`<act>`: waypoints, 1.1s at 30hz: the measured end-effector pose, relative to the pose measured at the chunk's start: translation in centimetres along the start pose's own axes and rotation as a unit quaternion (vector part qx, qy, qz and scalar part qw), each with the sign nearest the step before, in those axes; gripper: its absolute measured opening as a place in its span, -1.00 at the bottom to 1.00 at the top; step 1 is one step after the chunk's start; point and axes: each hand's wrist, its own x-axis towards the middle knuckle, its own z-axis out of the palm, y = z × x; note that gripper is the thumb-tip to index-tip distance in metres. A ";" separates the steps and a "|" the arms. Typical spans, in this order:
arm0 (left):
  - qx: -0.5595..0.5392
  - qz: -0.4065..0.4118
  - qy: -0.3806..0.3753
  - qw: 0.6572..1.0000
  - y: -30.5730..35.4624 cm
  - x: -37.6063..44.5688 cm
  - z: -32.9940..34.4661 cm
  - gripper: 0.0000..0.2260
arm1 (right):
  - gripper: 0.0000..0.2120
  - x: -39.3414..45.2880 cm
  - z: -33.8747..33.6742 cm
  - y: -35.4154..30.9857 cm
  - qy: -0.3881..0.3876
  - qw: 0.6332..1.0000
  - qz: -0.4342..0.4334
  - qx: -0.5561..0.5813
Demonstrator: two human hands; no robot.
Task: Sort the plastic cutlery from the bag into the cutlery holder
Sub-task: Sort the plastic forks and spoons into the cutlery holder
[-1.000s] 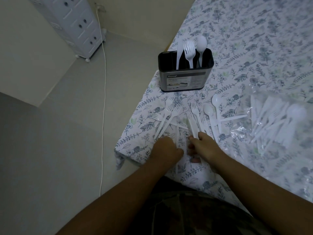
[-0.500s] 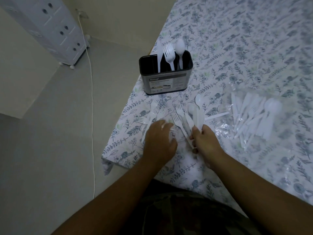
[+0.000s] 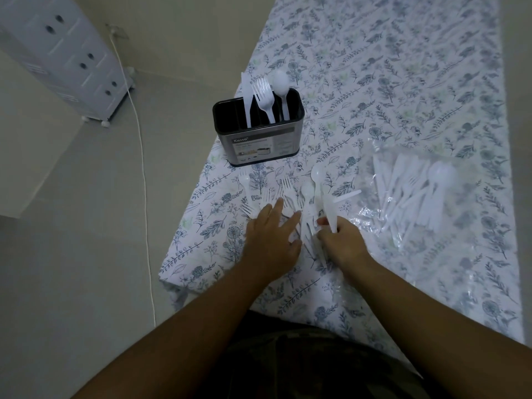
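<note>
Right hand [image 3: 342,243] fingers pinch a knife [image 3: 330,210]; left hand [image 3: 272,240] fingers spread over loose forks [image 3: 283,194].

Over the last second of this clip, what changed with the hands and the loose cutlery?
The right hand, which lay on the loose pieces, has picked up a white knife and grips it. The left hand has opened, fingers spread over the loose forks. Unchanged: the cutlery holder with one knife, fork and spoon, and the bag.
</note>
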 end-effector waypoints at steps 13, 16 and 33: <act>0.042 0.012 -0.007 0.999 0.3 -0.5 0.2 -0.42 | -0.85 0.5 0.1 1.0 -0.008 0.976 -0.126 -0.178; 0.058 -0.019 0.012 0.998 0.7 -0.4 0.1 -0.47 | -0.84 0.8 0.2 0.8 -0.005 0.954 -0.142 -0.264; 0.024 -0.043 0.142 0.989 -1.6 1.3 0.7 -0.79 | -0.74 -0.5 -0.6 0.5 -0.030 0.985 -0.060 -0.160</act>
